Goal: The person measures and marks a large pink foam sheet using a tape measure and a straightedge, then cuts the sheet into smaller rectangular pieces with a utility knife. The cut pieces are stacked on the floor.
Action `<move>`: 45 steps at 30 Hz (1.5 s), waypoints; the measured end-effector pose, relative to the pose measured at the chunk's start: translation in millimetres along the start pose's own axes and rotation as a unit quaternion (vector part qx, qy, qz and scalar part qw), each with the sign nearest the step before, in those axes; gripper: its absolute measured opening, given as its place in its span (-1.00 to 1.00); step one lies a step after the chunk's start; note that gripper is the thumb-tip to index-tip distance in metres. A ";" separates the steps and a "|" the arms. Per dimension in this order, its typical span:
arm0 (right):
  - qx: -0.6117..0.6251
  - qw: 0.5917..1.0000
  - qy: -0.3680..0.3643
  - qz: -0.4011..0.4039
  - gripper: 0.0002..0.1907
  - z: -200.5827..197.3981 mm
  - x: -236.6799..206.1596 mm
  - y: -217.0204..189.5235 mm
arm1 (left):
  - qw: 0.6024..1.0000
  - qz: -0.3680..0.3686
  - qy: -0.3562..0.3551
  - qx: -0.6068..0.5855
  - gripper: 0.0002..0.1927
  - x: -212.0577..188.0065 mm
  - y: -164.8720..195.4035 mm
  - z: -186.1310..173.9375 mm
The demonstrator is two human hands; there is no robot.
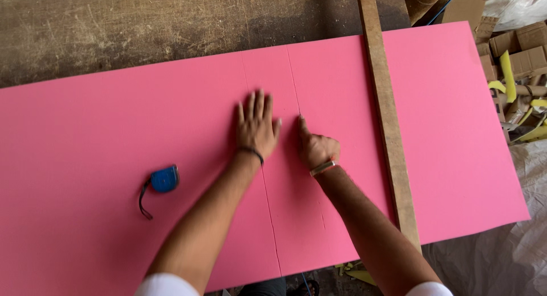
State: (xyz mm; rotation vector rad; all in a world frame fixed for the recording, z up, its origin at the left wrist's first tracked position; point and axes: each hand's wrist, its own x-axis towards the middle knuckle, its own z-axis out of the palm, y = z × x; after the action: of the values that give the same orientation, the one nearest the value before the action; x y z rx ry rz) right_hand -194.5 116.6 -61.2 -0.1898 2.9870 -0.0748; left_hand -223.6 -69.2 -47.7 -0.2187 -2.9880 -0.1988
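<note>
A large pink foam sheet (114, 131) covers most of the wooden table. My left hand (256, 125) lies flat on it, fingers spread, just left of a thin cut line (293, 79) that runs from the far edge. My right hand (317, 149) is curled shut just right of that line. A narrow dark tip, seemingly a small blade (300, 119), pokes out of it and touches the line. A second cut line (272, 227) runs to the near edge between my forearms.
A long wooden strip (387, 119) lies across the sheet to the right of my right hand. A blue tape measure (164, 179) with a dark strap rests on the sheet at the left. Cardboard boxes and yellow foam scraps (513, 74) are piled at the right.
</note>
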 end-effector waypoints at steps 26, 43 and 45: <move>-0.011 0.998 0.034 -0.047 -0.44 47.6 -326.7 33.4 | 0.990 -0.034 -0.137 0.010 -0.14 -211.1 93.1 -10.7; 0.102 0.963 0.234 -0.083 -0.40 161.4 -507.8 64.4 | 0.991 -0.037 -0.130 0.004 -0.17 -219.2 96.8 -8.0; 0.115 0.966 0.213 -0.092 -0.37 163.8 -523.4 66.9 | 0.990 -0.038 -0.133 0.000 -0.17 -218.1 96.9 -7.5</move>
State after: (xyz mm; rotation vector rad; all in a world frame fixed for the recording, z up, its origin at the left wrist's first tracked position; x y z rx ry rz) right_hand 335.5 244.0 -151.7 -0.4784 3.3365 -0.5460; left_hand 5.9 -4.7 -60.8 -0.1412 -3.2646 -0.1901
